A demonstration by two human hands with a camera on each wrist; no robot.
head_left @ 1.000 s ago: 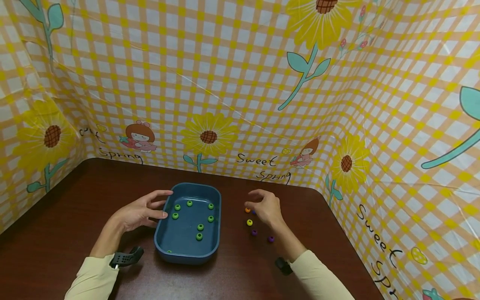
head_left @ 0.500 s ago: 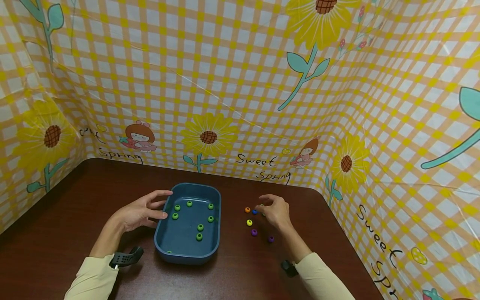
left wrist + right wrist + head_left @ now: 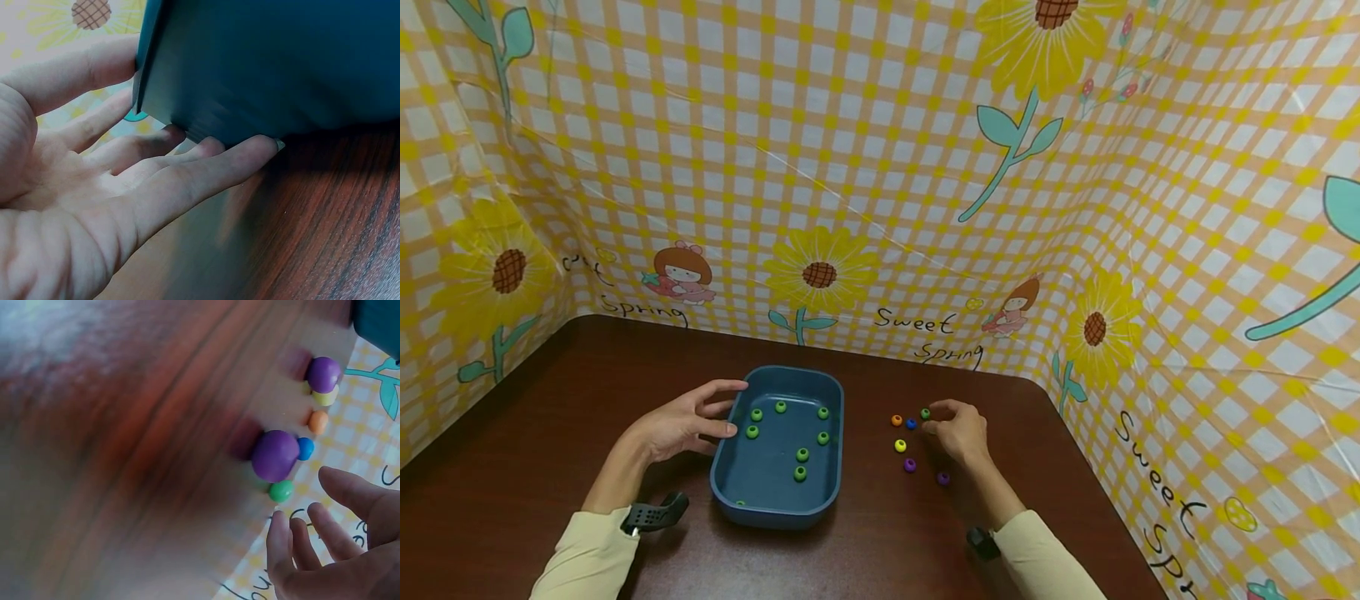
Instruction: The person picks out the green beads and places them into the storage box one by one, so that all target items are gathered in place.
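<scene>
A blue rectangular bin (image 3: 775, 496) stands on the table with several green beads (image 3: 802, 455) scattered inside. My left hand (image 3: 673, 425) touches its left wall with extended fingers (image 3: 206, 169), seen against the bin's side in the left wrist view. To the right of the bin, my right hand (image 3: 958, 431) hovers beside a loose green bead (image 3: 925, 413), fingers spread and holding nothing. Near that bead lie a blue bead (image 3: 911, 424), an orange bead (image 3: 897, 421) and a yellow bead (image 3: 900, 446). Two purple beads, one left (image 3: 910, 466) and one right (image 3: 943, 478), sit closer to me.
The dark brown wooden table (image 3: 880, 550) is bounded at the back and sides by a yellow checked cloth (image 3: 880, 208) with sunflowers. Black straps sit at both wrists, the left strap (image 3: 655, 514) close to the bin's front left corner.
My right hand has moved right, away from the orange and blue beads, leaving the blue and green beads uncovered. My left hand and the bin have stayed put.
</scene>
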